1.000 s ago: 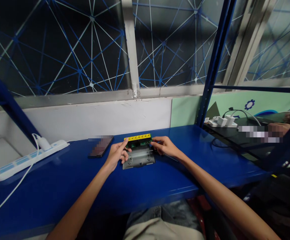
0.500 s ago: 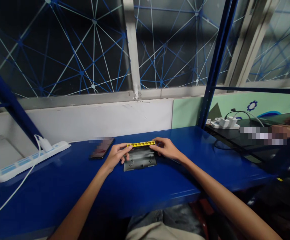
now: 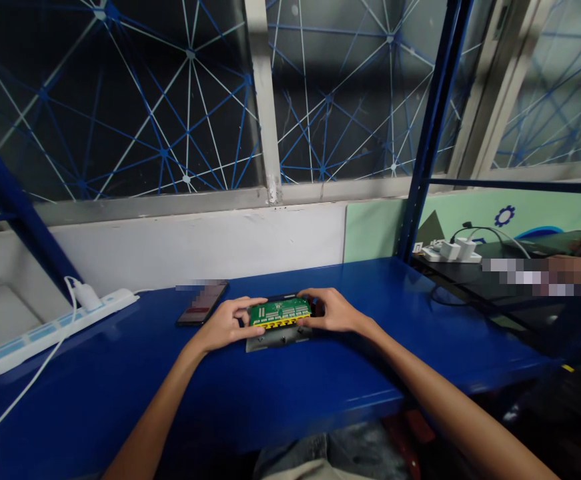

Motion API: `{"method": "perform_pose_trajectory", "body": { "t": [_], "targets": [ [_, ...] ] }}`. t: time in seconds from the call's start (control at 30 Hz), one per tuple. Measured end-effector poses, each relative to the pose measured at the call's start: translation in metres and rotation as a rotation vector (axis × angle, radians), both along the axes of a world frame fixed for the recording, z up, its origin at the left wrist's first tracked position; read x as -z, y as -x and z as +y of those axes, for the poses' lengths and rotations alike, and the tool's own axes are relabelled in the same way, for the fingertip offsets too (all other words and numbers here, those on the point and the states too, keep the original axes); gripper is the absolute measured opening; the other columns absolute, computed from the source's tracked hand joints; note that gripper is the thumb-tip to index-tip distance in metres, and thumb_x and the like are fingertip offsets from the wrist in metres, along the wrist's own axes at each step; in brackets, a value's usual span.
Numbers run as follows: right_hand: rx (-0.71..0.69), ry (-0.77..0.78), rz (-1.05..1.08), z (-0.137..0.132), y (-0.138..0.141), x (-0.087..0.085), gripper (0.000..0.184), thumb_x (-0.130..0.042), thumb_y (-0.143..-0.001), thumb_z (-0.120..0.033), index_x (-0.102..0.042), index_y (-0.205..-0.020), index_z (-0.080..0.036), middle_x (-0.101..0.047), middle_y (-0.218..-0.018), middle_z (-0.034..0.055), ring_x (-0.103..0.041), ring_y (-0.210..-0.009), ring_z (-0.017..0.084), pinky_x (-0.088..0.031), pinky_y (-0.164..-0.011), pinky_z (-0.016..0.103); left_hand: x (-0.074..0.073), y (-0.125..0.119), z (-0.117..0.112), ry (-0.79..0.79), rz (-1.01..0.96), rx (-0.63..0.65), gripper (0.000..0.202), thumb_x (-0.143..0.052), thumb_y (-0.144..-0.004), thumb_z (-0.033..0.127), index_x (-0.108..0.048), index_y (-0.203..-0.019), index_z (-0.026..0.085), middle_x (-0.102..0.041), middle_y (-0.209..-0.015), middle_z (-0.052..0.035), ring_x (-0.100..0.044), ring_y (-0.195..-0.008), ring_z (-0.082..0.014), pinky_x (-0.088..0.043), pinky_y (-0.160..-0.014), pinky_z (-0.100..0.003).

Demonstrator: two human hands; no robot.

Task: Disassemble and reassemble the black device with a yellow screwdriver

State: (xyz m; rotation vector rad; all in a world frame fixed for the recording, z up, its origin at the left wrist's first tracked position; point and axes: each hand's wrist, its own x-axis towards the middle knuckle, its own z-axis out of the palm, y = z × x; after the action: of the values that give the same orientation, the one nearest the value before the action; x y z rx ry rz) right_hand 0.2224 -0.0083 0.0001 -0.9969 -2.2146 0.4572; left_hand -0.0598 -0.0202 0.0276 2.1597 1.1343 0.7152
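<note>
A green circuit board (image 3: 281, 309) with a row of yellow ports along its near edge is held between my two hands. My left hand (image 3: 223, 325) grips its left end, thumb at the front corner and fingers behind. At the right end, my right hand (image 3: 334, 311) closes on it in the same way. The board's face is tilted up toward me. Just below it a dark grey casing half (image 3: 270, 341) lies on the blue table (image 3: 250, 393); the board hides most of it. Whether the two touch I cannot tell.
Left of my hands lies a phone (image 3: 203, 303). A white power strip (image 3: 55, 333) with a plugged-in charger and cable sits at the far left. On the right, beyond a blue post (image 3: 427, 127), another person's hand (image 3: 573, 267) is over a dark table with a second power strip (image 3: 453, 251).
The board has turned from edge-on, showing only the yellow ports, to face up with its green side visible. Both hands have come lower, over the casing half.
</note>
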Motion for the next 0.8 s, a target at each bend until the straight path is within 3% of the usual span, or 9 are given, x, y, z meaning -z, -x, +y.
{"method": "perform_pose_trajectory", "body": {
  "t": [0.1,0.27,0.33,0.47,0.8],
  "targets": [
    [-0.004,-0.036,-0.038,0.0,-0.001,0.0,0.056,-0.073,-0.07,-0.048,-0.063,-0.116,-0.018,-0.069,-0.088,0.0052,-0.058,-0.066,0.016,-0.041,-0.06,0.026,0.005,0.002,0.004,-0.088,0.084,0.023,0.062,-0.073,-0.068,0.036,-0.061,-0.126,0.019,-0.053,-0.059,0.0023,-0.058,-0.073,-0.0201,-0.04,-0.057,-0.021],
    [0.005,-0.074,-0.111,-0.001,-0.001,0.0,0.056,-0.074,-0.068,-0.049,-0.062,-0.114,-0.02,-0.068,-0.086,0.0037,-0.059,-0.068,0.017,-0.039,-0.06,0.025,0.012,0.005,0.007,-0.203,0.217,0.021,0.058,-0.075,-0.065,0.042,-0.065,-0.119,0.022,-0.054,-0.065,0.0008,-0.058,-0.101,-0.0291,-0.043,-0.084,-0.033],
    [-0.002,-0.097,-0.142,-0.002,0.0,0.0,0.056,-0.074,-0.068,-0.051,-0.062,-0.113,-0.02,-0.067,-0.088,0.0039,-0.059,-0.071,0.018,-0.039,-0.062,0.026,0.013,0.006,0.007,-0.22,0.251,0.013,0.059,-0.076,-0.063,0.044,-0.065,-0.117,0.022,-0.057,-0.077,-0.0017,-0.056,-0.103,-0.0299,-0.041,-0.088,-0.036],
    [0.011,-0.151,-0.227,-0.004,0.001,0.0,0.059,-0.073,-0.067,-0.055,-0.062,-0.112,-0.02,-0.063,-0.097,0.0062,-0.058,-0.075,0.02,-0.039,-0.065,0.028,0.011,0.003,0.004,-0.201,0.275,0.048,0.06,-0.076,-0.063,0.046,-0.062,-0.116,0.022,-0.057,-0.106,-0.0069,-0.056,-0.094,-0.0252,-0.044,-0.082,-0.034],
    [0.025,-0.172,-0.357,-0.005,0.002,0.002,0.063,-0.072,-0.065,-0.061,-0.062,-0.112,-0.02,-0.059,-0.1,0.0064,-0.057,-0.072,0.019,-0.033,-0.058,0.027,0.013,-0.001,0.0,-0.15,0.357,0.047,0.061,-0.077,-0.062,0.043,-0.06,-0.118,0.026,-0.052,-0.119,-0.0072,-0.051,-0.109,-0.0289,-0.039,-0.092,-0.039]
  ]
}}
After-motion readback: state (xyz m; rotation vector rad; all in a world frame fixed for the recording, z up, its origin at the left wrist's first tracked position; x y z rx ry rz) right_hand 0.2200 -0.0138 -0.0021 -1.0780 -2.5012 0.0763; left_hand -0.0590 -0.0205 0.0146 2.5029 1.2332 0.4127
